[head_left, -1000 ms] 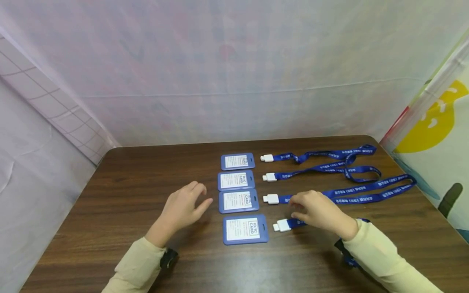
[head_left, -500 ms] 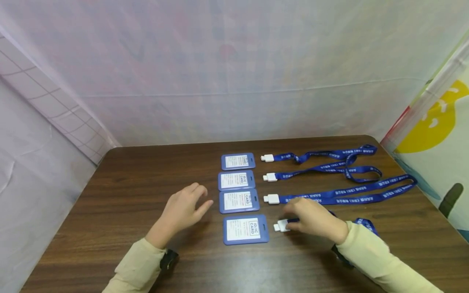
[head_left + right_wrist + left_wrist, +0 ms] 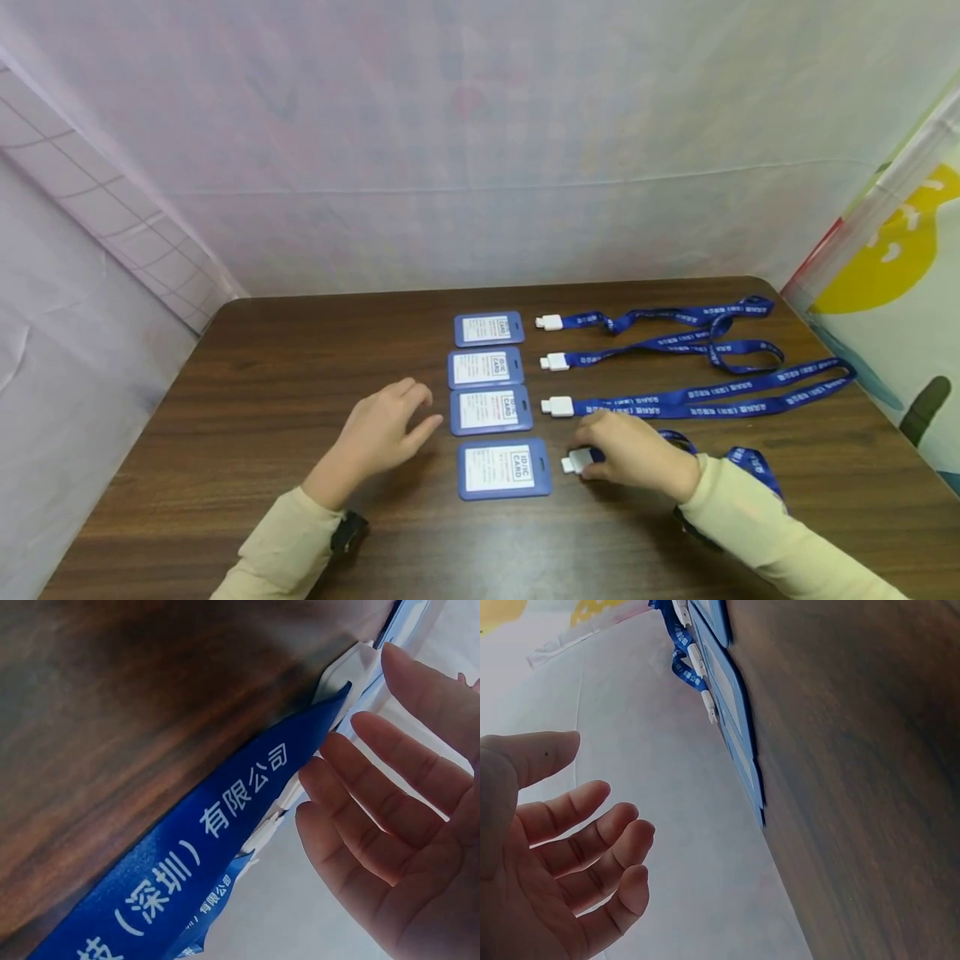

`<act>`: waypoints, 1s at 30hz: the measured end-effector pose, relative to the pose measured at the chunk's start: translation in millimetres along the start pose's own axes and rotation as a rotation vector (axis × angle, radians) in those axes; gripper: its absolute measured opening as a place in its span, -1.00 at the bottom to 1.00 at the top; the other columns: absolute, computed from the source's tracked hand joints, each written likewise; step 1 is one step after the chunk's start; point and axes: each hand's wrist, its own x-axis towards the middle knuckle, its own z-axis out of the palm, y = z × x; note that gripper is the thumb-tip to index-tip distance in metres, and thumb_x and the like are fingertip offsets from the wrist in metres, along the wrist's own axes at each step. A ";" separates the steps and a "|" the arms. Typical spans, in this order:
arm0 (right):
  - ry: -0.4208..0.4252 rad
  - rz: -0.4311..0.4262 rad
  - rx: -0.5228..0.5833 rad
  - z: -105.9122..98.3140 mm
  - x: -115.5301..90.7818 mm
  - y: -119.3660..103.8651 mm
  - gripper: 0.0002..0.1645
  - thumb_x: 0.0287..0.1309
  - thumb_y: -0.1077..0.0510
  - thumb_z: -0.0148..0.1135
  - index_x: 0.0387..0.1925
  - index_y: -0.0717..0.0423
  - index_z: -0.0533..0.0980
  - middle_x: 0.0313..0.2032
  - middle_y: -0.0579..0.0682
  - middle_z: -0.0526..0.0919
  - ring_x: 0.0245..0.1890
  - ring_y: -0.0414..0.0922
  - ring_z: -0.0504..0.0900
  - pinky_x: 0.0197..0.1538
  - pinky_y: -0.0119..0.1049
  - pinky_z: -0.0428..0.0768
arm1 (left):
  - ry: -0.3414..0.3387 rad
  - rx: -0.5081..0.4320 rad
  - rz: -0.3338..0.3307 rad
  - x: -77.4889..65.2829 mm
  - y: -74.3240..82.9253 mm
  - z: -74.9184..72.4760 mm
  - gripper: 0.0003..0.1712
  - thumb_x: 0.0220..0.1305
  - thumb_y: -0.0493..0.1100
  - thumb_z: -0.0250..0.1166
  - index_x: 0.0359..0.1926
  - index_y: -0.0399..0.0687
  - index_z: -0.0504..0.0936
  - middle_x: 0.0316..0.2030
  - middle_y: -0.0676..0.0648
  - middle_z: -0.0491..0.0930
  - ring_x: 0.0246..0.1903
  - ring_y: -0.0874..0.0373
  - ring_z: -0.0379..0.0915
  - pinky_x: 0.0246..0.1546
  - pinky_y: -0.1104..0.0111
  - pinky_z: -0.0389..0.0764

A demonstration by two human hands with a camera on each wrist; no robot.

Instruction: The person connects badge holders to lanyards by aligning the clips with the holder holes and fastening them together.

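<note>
My right hand (image 3: 633,450) reaches over the nearest lanyard, thumb and forefinger on either side of its white clip (image 3: 576,461). In the right wrist view a gap shows between thumb and forefinger, with the fingers loosely bent by the blue strap (image 3: 225,817). Part of this lanyard lies hidden under the hand and sleeve. Just left of the clip is the nearest blue ID card holder (image 3: 504,469), flat on the table with its slot facing the clip. My left hand (image 3: 382,433) hovers left of the holders, fingers relaxed and holding nothing.
More blue card holders (image 3: 490,410) lie in a column toward the back of the wooden table (image 3: 247,400). Beside each is a lanyard with its white clip (image 3: 557,407) pointing left, the straps (image 3: 720,392) stretching right. A pale cloth (image 3: 465,167) hangs behind the table.
My right hand has moved left and slightly down, from the strap to the clip of the nearest lanyard. The left hand has barely moved.
</note>
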 end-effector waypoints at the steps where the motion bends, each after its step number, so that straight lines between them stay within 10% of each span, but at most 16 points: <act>1: 0.003 -0.005 -0.005 0.7 -0.2 0.2 -0.69 -0.31 0.07 0.48 -0.40 0.05 0.63 -0.46 -0.14 0.58 -0.42 -0.18 0.54 -0.33 -0.28 0.54 | -0.008 -0.002 -0.002 0.2 0.9 0.0 -0.76 0.02 -0.10 0.35 -0.39 -0.17 0.53 -0.47 -0.04 0.50 -0.54 0.17 0.40 -0.60 0.39 0.45; 11: 0.016 -0.045 -0.022 4.3 -0.3 0.3 -0.74 -0.31 0.15 0.47 -0.44 0.07 0.62 -0.48 -0.12 0.59 -0.43 -0.18 0.54 -0.34 -0.29 0.54 | -0.107 -0.021 -0.001 2.7 10.5 1.8 -0.76 0.08 -0.04 0.30 -0.34 -0.11 0.55 -0.43 0.02 0.50 -0.46 0.16 0.44 -0.51 0.32 0.51; 30: 0.027 -0.064 -0.045 6.1 1.4 -2.5 -0.77 -0.34 0.21 0.46 -0.50 0.07 0.59 -0.55 -0.15 0.53 -0.52 -0.20 0.51 -0.45 -0.32 0.52 | -0.355 -0.016 0.238 13.0 33.1 20.6 -0.67 0.04 -0.06 0.34 -0.29 -0.24 0.56 -0.41 -0.04 0.46 -0.41 0.14 0.41 -0.37 0.34 0.53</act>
